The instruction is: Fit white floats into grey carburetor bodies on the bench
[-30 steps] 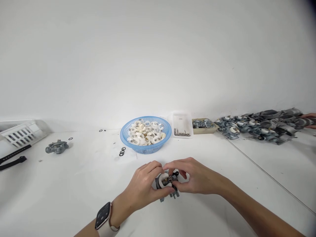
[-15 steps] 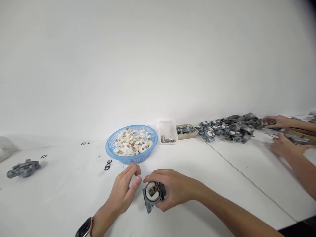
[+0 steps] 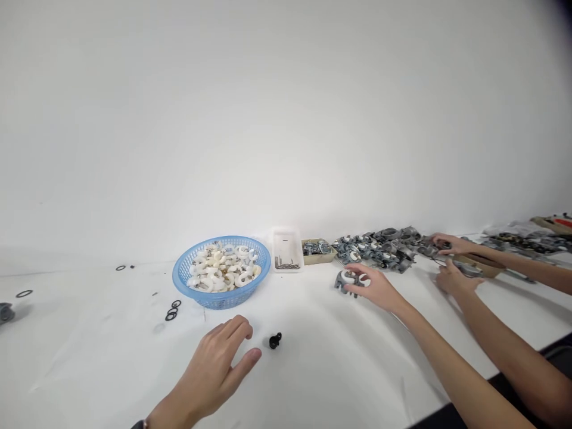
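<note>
My right hand (image 3: 373, 288) grips a grey metal carburetor body (image 3: 347, 282) with a white float in it, just in front of the pile of similar carburetor bodies (image 3: 379, 247). Over the table at the front, my left hand (image 3: 218, 360) is empty, thumb and fingers apart. To the right of its fingertips lies a small black part (image 3: 275, 341). A blue plastic basket (image 3: 179, 280) full of white C-shaped floats (image 3: 223, 268) stands beyond my left hand.
A clear plastic tray (image 3: 286, 238) of metal pins and a tan box (image 3: 319, 258) of metal parts stand by the wall. Black rings (image 3: 172, 313) lie left of the basket. At the right, a co-worker's hands (image 3: 453, 277) handle a metal part.
My right hand has carried the carburetor body away from my left hand, right and toward the pile. The small black part now shows on the table. The view has turned right.
</note>
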`<state>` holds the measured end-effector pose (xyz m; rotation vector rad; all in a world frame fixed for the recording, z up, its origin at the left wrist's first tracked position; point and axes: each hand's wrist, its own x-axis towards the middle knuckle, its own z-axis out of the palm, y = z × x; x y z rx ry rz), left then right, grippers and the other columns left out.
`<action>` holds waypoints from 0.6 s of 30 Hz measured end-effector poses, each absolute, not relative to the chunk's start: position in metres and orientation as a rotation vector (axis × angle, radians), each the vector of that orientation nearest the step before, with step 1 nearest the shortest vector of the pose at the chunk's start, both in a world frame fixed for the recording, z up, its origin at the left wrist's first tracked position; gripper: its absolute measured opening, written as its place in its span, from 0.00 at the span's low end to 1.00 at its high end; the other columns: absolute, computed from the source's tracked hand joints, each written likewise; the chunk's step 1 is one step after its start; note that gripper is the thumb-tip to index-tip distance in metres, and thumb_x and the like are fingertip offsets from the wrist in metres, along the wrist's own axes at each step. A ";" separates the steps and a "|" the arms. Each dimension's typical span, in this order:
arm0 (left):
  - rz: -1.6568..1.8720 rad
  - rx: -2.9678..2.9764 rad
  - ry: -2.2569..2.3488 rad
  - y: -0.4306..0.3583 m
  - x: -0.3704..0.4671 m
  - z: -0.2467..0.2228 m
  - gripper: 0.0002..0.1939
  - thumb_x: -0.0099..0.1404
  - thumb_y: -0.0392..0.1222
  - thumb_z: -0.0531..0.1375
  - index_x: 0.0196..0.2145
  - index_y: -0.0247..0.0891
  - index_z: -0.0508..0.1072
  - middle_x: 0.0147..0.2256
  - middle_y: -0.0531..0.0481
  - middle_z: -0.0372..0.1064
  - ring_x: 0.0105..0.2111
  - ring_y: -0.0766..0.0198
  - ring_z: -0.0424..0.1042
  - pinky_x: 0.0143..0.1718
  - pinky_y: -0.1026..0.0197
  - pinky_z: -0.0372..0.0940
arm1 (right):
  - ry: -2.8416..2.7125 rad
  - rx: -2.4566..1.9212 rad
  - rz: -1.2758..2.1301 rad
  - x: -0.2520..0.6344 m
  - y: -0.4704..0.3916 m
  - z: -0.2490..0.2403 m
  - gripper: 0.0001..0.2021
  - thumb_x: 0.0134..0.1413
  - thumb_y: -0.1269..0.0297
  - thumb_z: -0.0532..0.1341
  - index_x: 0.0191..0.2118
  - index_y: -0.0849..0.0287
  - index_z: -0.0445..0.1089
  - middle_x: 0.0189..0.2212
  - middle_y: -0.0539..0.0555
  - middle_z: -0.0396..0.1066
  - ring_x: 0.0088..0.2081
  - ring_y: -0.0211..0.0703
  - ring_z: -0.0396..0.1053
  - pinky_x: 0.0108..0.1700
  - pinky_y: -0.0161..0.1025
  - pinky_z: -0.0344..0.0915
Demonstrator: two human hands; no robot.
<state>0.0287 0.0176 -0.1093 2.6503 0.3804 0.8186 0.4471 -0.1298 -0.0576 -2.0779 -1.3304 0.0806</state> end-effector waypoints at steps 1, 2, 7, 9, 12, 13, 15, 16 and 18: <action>0.823 2.666 0.367 0.017 0.029 -0.109 0.11 0.77 0.50 0.47 0.40 0.44 0.62 0.37 0.48 0.67 0.31 0.57 0.68 0.33 0.57 0.63 | -1.251 -2.132 0.029 0.467 -0.134 -0.061 0.25 0.46 0.52 0.68 0.51 0.55 0.74 0.46 0.58 0.77 0.48 0.55 0.73 0.51 0.48 0.68; 0.830 2.677 0.358 0.016 0.029 -0.109 0.10 0.77 0.50 0.48 0.40 0.44 0.62 0.37 0.48 0.67 0.31 0.56 0.69 0.32 0.57 0.63 | -1.165 -2.186 -0.023 0.486 -0.138 -0.064 0.24 0.45 0.52 0.67 0.48 0.56 0.74 0.45 0.59 0.77 0.47 0.57 0.73 0.50 0.49 0.68; 0.888 2.673 0.367 0.016 0.028 -0.108 0.09 0.77 0.49 0.49 0.40 0.44 0.63 0.37 0.48 0.68 0.32 0.57 0.70 0.33 0.57 0.65 | -0.841 -2.337 -0.203 0.548 -0.152 -0.074 0.25 0.45 0.48 0.64 0.47 0.60 0.74 0.45 0.68 0.77 0.49 0.67 0.73 0.48 0.55 0.66; 0.902 2.666 0.386 0.017 0.027 -0.107 0.09 0.77 0.49 0.49 0.40 0.44 0.63 0.37 0.49 0.69 0.32 0.57 0.71 0.33 0.57 0.66 | -0.796 -2.352 -0.229 0.564 -0.151 -0.077 0.27 0.44 0.46 0.64 0.47 0.60 0.74 0.45 0.68 0.77 0.49 0.67 0.73 0.47 0.54 0.66; 0.912 2.673 0.406 0.017 0.028 -0.107 0.10 0.77 0.49 0.49 0.39 0.44 0.64 0.36 0.49 0.69 0.30 0.58 0.71 0.32 0.58 0.66 | -0.793 -2.344 -0.233 0.584 -0.146 -0.081 0.28 0.42 0.43 0.66 0.46 0.57 0.75 0.41 0.64 0.78 0.47 0.67 0.74 0.46 0.52 0.66; 0.917 2.675 0.411 0.018 0.028 -0.106 0.11 0.77 0.49 0.49 0.39 0.44 0.64 0.35 0.50 0.69 0.30 0.58 0.71 0.31 0.58 0.66 | -0.797 -2.336 -0.233 0.590 -0.145 -0.082 0.28 0.41 0.43 0.67 0.46 0.57 0.75 0.40 0.63 0.78 0.46 0.66 0.74 0.45 0.52 0.66; 0.922 2.675 0.417 0.018 0.030 -0.106 0.11 0.77 0.49 0.49 0.38 0.44 0.64 0.35 0.50 0.69 0.29 0.59 0.71 0.31 0.58 0.67 | -0.811 -2.317 -0.236 0.598 -0.145 -0.082 0.28 0.39 0.46 0.69 0.45 0.58 0.75 0.36 0.63 0.78 0.43 0.66 0.75 0.44 0.51 0.66; 0.920 2.677 0.416 0.018 0.030 -0.106 0.10 0.77 0.49 0.49 0.39 0.44 0.64 0.35 0.50 0.69 0.29 0.59 0.71 0.31 0.58 0.67 | -0.827 -2.304 -0.241 0.600 -0.148 -0.082 0.27 0.38 0.48 0.70 0.44 0.58 0.76 0.35 0.63 0.78 0.41 0.65 0.75 0.42 0.50 0.67; 0.909 2.683 0.412 0.017 0.030 -0.106 0.10 0.77 0.49 0.49 0.39 0.44 0.63 0.35 0.50 0.69 0.29 0.59 0.71 0.31 0.58 0.67 | -0.884 -2.268 -0.265 0.599 -0.154 -0.082 0.24 0.39 0.51 0.71 0.43 0.58 0.76 0.33 0.63 0.78 0.37 0.62 0.76 0.39 0.48 0.67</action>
